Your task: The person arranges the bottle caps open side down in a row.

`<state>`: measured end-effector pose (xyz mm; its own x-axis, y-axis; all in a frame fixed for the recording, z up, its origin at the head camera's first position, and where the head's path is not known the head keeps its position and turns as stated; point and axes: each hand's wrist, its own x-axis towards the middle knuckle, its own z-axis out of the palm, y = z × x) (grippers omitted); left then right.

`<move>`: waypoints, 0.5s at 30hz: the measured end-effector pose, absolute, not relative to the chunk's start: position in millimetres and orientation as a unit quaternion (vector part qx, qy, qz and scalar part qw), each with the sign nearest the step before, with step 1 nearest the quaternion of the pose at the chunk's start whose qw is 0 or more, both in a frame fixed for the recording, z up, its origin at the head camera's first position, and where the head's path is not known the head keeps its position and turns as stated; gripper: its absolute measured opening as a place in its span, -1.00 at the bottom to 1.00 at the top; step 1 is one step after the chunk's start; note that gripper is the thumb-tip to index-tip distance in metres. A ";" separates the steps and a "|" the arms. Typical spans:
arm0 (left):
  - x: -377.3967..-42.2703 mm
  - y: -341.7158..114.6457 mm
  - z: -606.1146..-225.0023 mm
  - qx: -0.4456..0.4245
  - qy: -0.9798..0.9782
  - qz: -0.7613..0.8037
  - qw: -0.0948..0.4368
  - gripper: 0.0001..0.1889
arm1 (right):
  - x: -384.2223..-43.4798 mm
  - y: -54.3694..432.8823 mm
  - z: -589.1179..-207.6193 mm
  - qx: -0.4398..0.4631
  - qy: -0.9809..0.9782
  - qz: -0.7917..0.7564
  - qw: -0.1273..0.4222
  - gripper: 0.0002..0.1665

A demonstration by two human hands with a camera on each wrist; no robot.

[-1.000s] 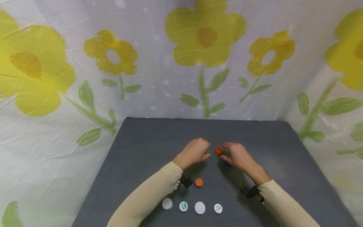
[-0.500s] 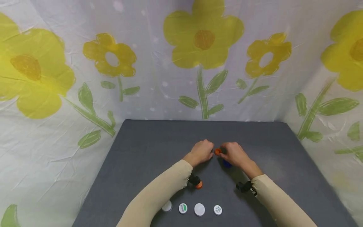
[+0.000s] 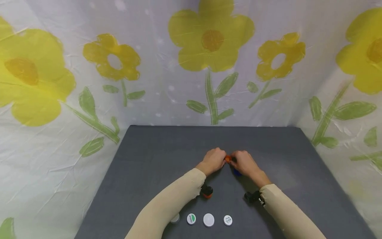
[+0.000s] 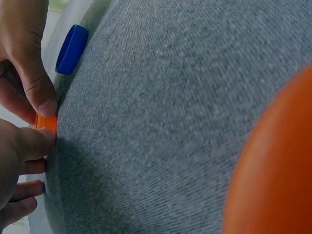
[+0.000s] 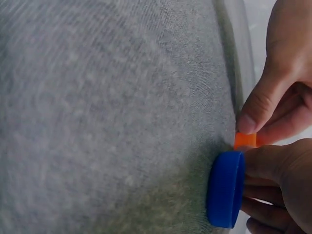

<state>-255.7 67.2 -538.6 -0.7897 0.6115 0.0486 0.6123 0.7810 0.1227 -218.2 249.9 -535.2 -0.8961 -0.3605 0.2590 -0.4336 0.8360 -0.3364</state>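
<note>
Both hands meet at an orange bottle cap lying open side up toward the far middle of the table. My left hand has its thumb and fingers at the cap's left side. From the other side, my right hand pinches it, thumb in front and fingers behind. The left wrist view shows the orange cap between the two thumbs, low on the cloth. A blue bottle cap stands beside the right hand in the right wrist view; the head view shows it mostly hidden under that hand.
Under the left wrist camera lies another orange cap, partly covered. Along the near side runs a row of white caps: one with a green mark, a plain one, one with print, and one partly behind the left sleeve.
My left hand has moved right to the orange cap, and its fingers have come onto it. My right hand has drawn in from the right and taken hold of the cap, which has shifted slightly left.
</note>
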 end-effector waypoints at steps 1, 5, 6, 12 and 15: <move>-255.6 66.3 -538.3 -0.324 -0.944 -0.066 0.005 -0.83 | -218.4 248.9 -535.6 0.208 -0.953 0.199 0.094 -0.88; -252.4 60.4 -534.6 -0.322 -0.944 -0.066 0.007 -0.80 | -217.2 244.9 -534.7 0.216 -0.951 0.201 0.095 -0.85; -251.2 58.7 -533.1 -0.321 -0.945 -0.065 0.009 -0.80 | -216.7 243.8 -534.2 0.220 -0.950 0.202 0.096 -0.85; -239.8 46.0 -519.7 -0.332 -0.941 -0.056 0.033 -0.80 | -208.4 236.6 -524.4 0.244 -0.941 0.201 0.119 -0.78; -232.5 37.7 -511.6 -0.343 -0.936 -0.058 0.049 -0.81 | -202.4 232.2 -517.2 0.251 -0.938 0.201 0.129 -0.76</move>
<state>-232.5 37.7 -511.6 -0.7599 0.6366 0.1315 0.6479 0.7581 0.0740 -202.4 232.2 -517.2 -0.8403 -0.4200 0.3429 -0.5235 0.7929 -0.3118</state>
